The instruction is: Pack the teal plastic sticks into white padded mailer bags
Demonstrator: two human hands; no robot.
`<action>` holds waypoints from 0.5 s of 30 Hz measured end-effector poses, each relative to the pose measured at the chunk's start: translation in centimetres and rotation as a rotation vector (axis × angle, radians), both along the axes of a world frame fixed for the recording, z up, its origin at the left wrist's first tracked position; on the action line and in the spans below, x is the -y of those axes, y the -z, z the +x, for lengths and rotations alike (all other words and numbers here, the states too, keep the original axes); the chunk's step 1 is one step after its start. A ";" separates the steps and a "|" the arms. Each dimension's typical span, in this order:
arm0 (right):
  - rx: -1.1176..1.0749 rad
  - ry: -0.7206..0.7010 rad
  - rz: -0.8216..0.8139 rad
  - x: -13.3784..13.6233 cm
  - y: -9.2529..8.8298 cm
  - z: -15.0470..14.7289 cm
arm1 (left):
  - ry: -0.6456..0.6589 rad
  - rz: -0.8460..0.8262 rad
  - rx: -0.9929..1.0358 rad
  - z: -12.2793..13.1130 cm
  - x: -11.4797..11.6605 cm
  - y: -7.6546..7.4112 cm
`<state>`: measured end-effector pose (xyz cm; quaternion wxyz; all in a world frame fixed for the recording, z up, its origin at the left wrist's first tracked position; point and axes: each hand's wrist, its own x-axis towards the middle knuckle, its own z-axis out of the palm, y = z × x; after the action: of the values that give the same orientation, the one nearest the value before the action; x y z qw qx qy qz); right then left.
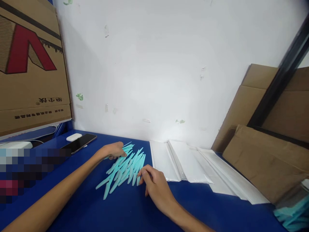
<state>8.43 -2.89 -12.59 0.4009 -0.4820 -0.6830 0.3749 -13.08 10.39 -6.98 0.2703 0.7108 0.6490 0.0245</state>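
Slim turquoise plastic sticks with broader, flattened ends, looking like eyebrow razors [125, 169], lie in a loose, overlapping pile on the blue tabletop [135, 212]. At the pile's upper left, my left hand [115, 150] is closed around some of them; thin ends stick out past its fingers. The fingers hide how many it holds. My right hand [154, 182] is at the pile's lower right edge. Its fingers are curled, with thumb and index finger closed at the end of one razor, partly covering it.
White flat packets [190, 161] lie overlapping right of the pile. Further right stand a brown cardboard box [265, 161] and a bag of turquoise pieces [294, 214]. A phone [82, 143] and white case [74, 137] lie at left, below a large carton [31, 87]. A white wall rises behind.
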 end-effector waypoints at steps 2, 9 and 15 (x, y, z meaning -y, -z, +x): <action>0.000 -0.004 0.004 0.1 0.0 0.0 | -0.007 -0.011 0.013 -0.3 -0.2 -0.1; 0.008 -0.005 -0.010 0.2 -0.3 0.0 | -0.035 -0.013 0.092 -1.0 -1.2 0.5; 0.018 -0.006 -0.005 0.1 -0.2 -0.1 | -0.076 0.023 0.181 -2.0 -2.5 1.0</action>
<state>8.36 -2.97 -12.36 0.3923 -0.4842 -0.6870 0.3736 -15.09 12.87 -7.99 0.3188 0.6835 0.6480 0.1064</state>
